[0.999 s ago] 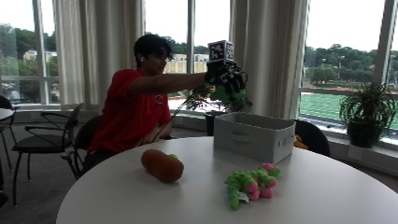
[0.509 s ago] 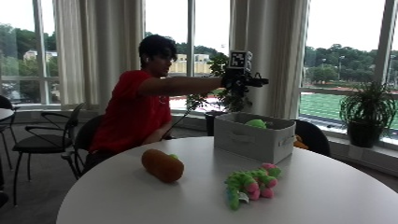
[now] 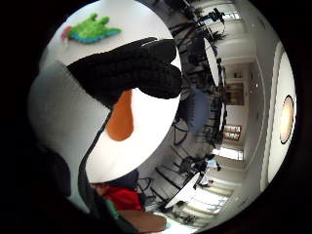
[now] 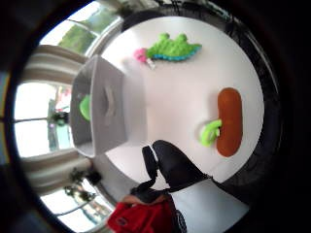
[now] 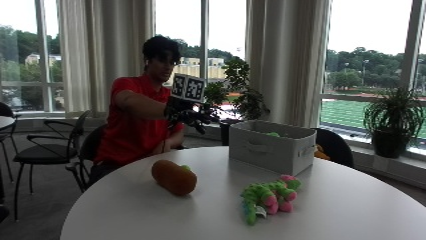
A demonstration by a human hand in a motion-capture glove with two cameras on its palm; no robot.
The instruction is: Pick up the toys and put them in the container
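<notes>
while gloved hand [image 5: 190, 116] hangs relaxed (holding nothing), orange plush [image 5: 174, 177] sprouts green leaf.

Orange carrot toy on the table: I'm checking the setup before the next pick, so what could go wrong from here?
The carrot toy is rounded and lies on its side near the table edge, so a grazing touch from the gloved right hand might roll it off. The green and pink plush toy has dangling limbs that could catch the grey fabric bin rim.
</notes>
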